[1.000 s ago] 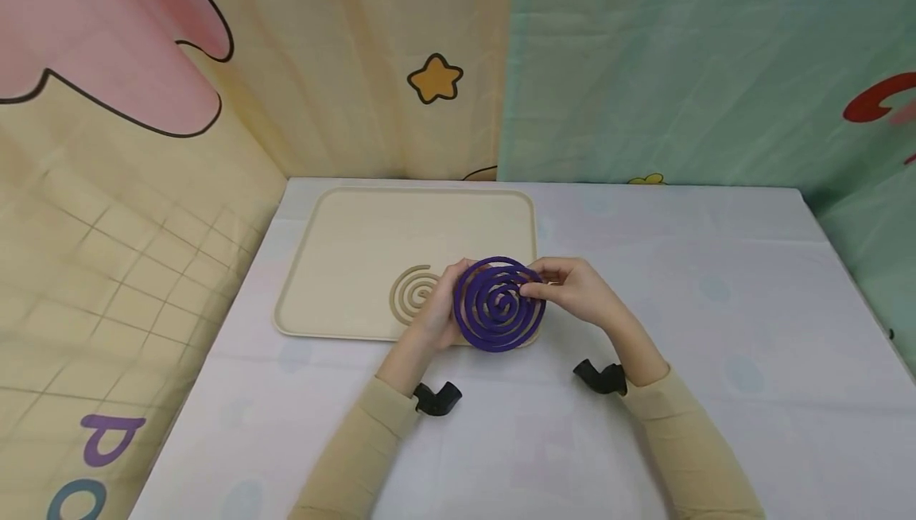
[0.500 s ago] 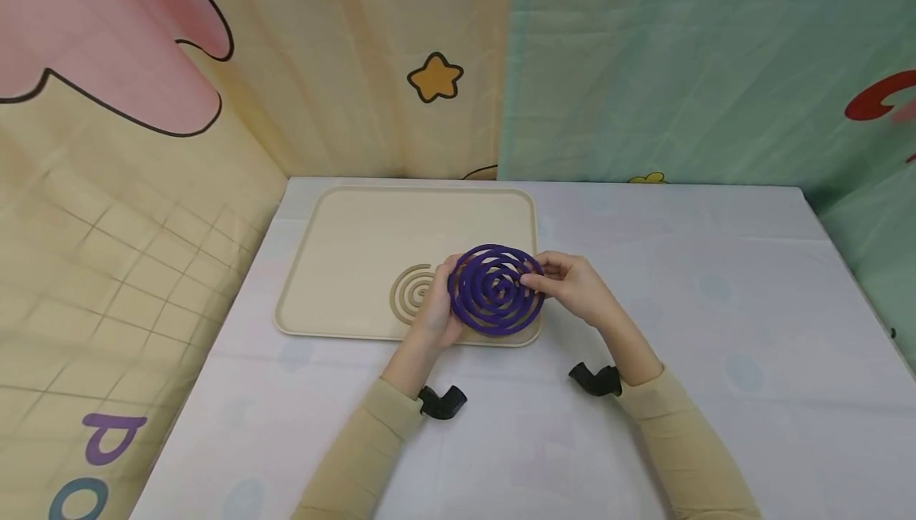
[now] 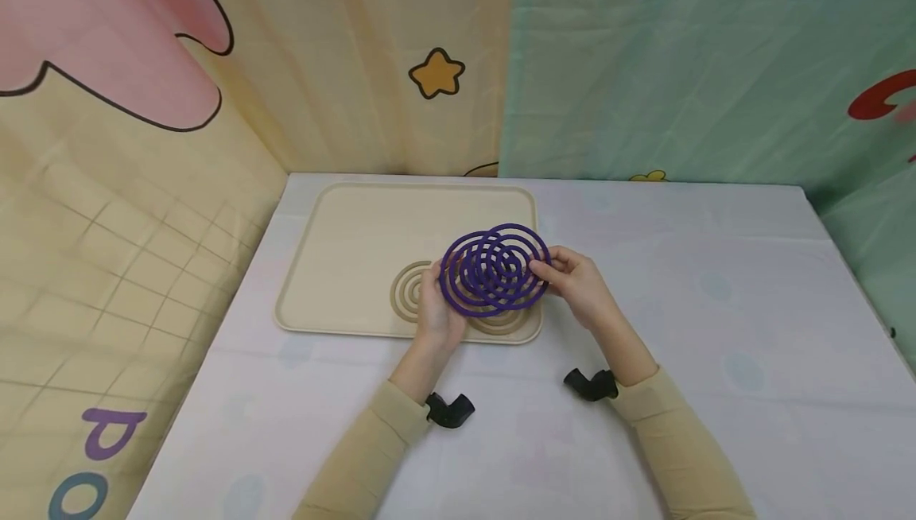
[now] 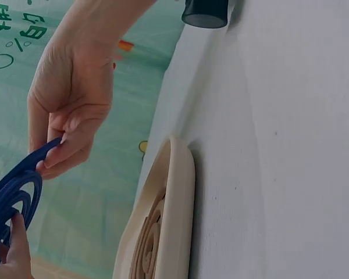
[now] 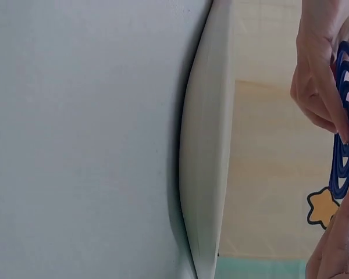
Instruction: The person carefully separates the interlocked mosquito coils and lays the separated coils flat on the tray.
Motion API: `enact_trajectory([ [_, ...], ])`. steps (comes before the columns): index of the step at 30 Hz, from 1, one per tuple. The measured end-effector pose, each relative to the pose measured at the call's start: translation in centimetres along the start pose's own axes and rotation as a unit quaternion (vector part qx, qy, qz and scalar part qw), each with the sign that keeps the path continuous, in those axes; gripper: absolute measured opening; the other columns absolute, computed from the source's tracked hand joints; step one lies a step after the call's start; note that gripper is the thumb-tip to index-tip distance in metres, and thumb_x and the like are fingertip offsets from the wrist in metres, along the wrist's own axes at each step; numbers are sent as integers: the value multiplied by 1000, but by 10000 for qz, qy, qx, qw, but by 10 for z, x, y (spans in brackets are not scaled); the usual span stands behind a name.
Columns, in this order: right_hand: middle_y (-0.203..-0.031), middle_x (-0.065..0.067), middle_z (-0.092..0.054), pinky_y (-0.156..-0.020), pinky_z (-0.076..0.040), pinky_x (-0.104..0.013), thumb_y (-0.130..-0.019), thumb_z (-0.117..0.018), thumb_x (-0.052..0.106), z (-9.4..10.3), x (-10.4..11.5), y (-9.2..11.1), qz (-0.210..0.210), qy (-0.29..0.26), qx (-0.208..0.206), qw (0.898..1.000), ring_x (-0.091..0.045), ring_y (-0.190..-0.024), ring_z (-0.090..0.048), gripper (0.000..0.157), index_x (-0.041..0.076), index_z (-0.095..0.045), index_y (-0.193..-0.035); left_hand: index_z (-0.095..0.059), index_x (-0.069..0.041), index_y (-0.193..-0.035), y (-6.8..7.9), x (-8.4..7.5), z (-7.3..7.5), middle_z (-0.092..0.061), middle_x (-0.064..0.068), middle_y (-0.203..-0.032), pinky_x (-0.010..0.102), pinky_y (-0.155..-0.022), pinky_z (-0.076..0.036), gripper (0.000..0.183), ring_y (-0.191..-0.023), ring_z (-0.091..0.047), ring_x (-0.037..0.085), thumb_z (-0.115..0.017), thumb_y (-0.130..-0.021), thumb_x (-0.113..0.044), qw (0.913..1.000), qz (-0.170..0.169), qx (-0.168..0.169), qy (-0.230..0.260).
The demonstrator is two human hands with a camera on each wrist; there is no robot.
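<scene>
Two purple mosquito coils overlap in the air above the tray's front right corner. My left hand (image 3: 438, 312) holds the left mosquito coil (image 3: 468, 273) by its outer side. Between thumb and fingers, my right hand (image 3: 578, 285) pinches the edge of the right mosquito coil (image 3: 511, 265), which lies partly over the other one. The left wrist view shows the right hand (image 4: 75, 110) on the rim of a coil, tilted away from its neighbour. In the right wrist view, the left thumb and fingers (image 5: 320, 87) grip the coils' far side.
A beige tray (image 3: 343, 226) stands on the white-covered table (image 3: 687, 289). On it lie a beige mosquito coil (image 3: 405, 289) on the left and another beige coil (image 3: 498, 326) beneath the hands. Printed curtains (image 3: 644, 67) hang behind.
Both hands have lifted slightly away from me. The purple coils, stacked nearly in line before, have slid apart sideways, the right one moving up and right. A second beige coil now shows below.
</scene>
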State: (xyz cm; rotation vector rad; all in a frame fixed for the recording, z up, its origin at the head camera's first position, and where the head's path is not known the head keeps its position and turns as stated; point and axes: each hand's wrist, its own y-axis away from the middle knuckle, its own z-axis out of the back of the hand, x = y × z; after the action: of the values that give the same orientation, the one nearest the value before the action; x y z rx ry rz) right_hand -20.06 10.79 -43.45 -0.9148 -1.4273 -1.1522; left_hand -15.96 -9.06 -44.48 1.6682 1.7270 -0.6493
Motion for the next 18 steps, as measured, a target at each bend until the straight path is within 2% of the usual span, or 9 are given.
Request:
enact_trajectory([
  [4, -85, 12, -72, -74, -57, -21, -98, -59, 9, -1, -4, -2, -168, -767, -85, 9969, -5, -80, -68, 5, 6, -56, -101, -52, -13, -103, 0, 3, -5, -64, -4, -99, 24, -86, -50, 34, -90, -62, 9, -19, -99, -23, 9978, -46, -581, 299],
  [7, -86, 11, -73, -74, -57, -21, -99, -58, 9, -2, -6, -3, -271, -1230, -151, 9919, -4, -80, -68, 4, 8, -55, -102, -52, -10, -105, -1, 5, -8, -65, -2, -97, 26, -84, -51, 36, -87, -63, 11, -18, -99, -22, 9943, -31, -874, 605],
  [12, -89, 8, -73, -73, -57, -19, -100, -54, 5, -4, -8, -4, -370, -1853, -129, 9819, -5, -78, -69, 7, 7, -52, -107, -49, -8, -112, -2, 3, -10, -63, 1, -98, 27, -86, -52, 40, -88, -63, 13, -13, -102, -22, 9903, -22, -989, 978],
  [18, -100, 5, -69, -79, -57, -18, -101, -49, 2, -7, -6, -9, -420, -2360, -155, 9707, -5, -88, -70, 29, 2, -44, -129, -48, -9, -113, -6, -2, -10, -60, 2, -101, 30, -92, -50, 40, -90, -62, 13, -12, -100, -22, 9873, -141, -1114, 1121],
])
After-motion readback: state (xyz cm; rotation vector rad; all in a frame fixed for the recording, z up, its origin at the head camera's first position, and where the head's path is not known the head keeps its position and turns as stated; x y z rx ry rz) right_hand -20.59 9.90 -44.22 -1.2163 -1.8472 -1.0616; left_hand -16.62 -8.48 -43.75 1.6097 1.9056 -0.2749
